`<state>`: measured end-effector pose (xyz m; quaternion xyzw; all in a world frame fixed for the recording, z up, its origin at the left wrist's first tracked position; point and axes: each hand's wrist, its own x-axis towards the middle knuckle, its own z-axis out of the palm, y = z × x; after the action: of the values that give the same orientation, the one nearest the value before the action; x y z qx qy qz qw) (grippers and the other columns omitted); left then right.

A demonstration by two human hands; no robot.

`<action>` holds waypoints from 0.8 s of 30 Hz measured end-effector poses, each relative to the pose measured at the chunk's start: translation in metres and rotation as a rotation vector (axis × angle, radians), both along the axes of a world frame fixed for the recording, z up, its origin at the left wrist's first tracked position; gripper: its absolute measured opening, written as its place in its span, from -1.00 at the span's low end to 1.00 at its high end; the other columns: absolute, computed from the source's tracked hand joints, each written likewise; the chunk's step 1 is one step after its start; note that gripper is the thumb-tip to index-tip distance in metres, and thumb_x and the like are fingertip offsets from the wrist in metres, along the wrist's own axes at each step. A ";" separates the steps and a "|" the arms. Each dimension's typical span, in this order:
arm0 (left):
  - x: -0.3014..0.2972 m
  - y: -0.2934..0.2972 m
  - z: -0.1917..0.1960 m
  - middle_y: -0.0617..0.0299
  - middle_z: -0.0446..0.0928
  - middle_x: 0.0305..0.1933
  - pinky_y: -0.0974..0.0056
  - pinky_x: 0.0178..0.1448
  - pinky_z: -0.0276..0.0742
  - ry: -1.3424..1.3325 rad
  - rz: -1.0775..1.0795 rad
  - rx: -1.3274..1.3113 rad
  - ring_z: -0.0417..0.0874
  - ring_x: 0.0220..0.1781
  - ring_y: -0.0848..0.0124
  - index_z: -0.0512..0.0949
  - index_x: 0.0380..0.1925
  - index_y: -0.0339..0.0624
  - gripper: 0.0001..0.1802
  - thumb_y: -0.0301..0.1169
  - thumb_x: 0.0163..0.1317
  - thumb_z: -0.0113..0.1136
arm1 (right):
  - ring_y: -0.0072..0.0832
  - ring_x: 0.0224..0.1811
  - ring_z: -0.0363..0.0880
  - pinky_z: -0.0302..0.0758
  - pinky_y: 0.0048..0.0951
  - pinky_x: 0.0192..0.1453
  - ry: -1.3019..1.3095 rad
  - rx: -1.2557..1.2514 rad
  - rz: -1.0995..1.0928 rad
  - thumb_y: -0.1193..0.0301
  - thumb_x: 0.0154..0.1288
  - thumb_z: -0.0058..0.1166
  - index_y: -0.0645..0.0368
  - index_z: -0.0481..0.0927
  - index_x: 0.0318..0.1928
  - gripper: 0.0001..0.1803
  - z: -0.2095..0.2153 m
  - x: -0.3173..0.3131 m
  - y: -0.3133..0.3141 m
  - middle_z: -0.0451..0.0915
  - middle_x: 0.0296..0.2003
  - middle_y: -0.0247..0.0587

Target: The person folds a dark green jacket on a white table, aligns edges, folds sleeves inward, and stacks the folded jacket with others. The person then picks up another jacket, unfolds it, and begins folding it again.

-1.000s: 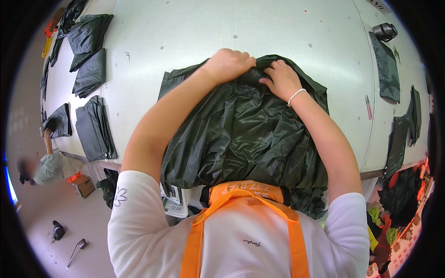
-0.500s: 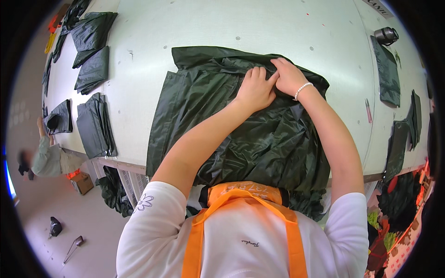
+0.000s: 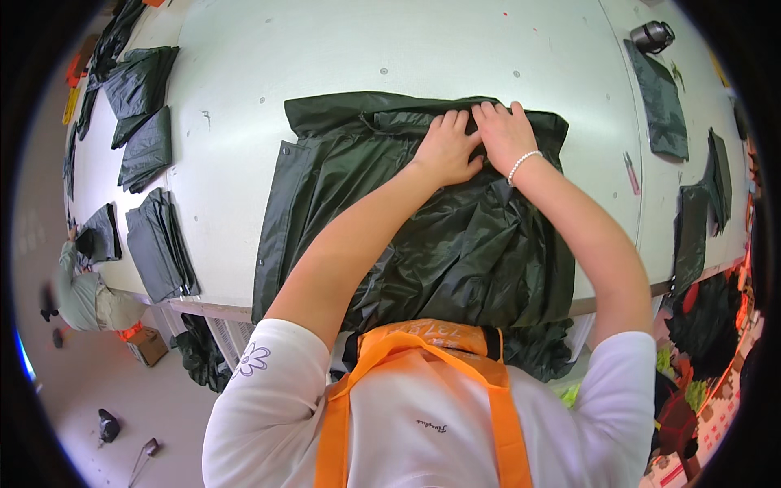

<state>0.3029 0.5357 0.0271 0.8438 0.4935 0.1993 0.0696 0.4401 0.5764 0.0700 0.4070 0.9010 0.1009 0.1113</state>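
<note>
A shiny dark green garment point(image 3: 423, 252), which looks like rainwear, is spread in front of me with its near part over the table's edge. Across its far side lies a folded-over band point(image 3: 342, 114). My left hand point(image 3: 446, 150) rests on the cloth just short of this band, its fingers bent into the fabric. Beside it my right hand point(image 3: 506, 137), with a beaded bracelet at the wrist, has its fingers curled over the band's far edge. Both hands grip the cloth, though their fingertips are partly hidden. A snap button shows on the left flap.
Folded dark garments point(image 3: 159, 244) lie along the left of the pale table point(image 3: 439, 41). More folded pieces point(image 3: 659, 106) are at the right, near a dark flask point(image 3: 652, 37) and a small pink-handled tool point(image 3: 631, 172). A co-worker point(image 3: 85, 285) stands at far left by a cardboard box point(image 3: 146, 346).
My right hand has shifted slightly, its fingers now spread more along the band. The band's right end lies straighter. The whole view has turned a little.
</note>
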 end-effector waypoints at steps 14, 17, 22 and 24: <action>0.048 0.015 0.002 0.05 0.37 0.02 -0.03 0.06 0.24 0.114 0.280 -0.178 0.31 0.11 0.12 0.60 -0.13 0.00 -0.49 0.03 -0.04 0.21 | -0.45 -0.16 0.49 0.34 -0.41 -0.04 0.316 -0.009 0.274 0.40 0.13 0.02 0.06 0.45 -0.24 -0.85 0.028 0.042 0.021 0.46 -0.28 -0.32; 0.053 0.013 -0.003 0.02 0.31 0.12 -0.09 0.19 0.13 -0.038 0.299 -0.168 0.23 0.22 0.07 0.60 -0.08 0.09 -0.49 0.03 -0.04 0.22 | -0.31 -0.08 0.46 0.38 -0.32 -0.03 0.628 -0.111 -0.216 0.46 0.04 0.19 0.11 0.56 -0.26 -0.80 0.004 0.078 0.020 0.48 -0.20 -0.31; 0.055 0.024 0.006 0.03 0.38 0.07 -0.08 0.21 0.12 -0.104 0.285 -0.316 0.29 0.19 0.07 0.60 -0.13 0.06 -0.50 0.07 -0.02 0.22 | -0.34 -0.08 0.45 0.35 -0.29 -0.01 0.831 -0.066 -0.256 0.45 -0.02 0.25 0.03 0.61 -0.30 -0.80 -0.037 0.088 0.011 0.52 -0.25 -0.38; 0.054 0.032 0.014 0.06 0.43 0.02 -0.06 0.21 0.12 -0.222 0.310 -0.411 0.35 0.15 0.08 0.61 -0.19 0.03 -0.50 0.10 -0.02 0.22 | -0.38 -0.08 0.45 0.33 -0.32 -0.01 0.880 -0.049 -0.261 0.46 -0.02 0.24 0.02 0.60 -0.33 -0.82 -0.040 0.085 0.015 0.52 -0.26 -0.41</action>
<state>0.3573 0.5676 0.0415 0.6993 0.6362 0.1944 0.2617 0.5253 0.5912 0.0302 0.5185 0.8058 -0.1178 -0.2608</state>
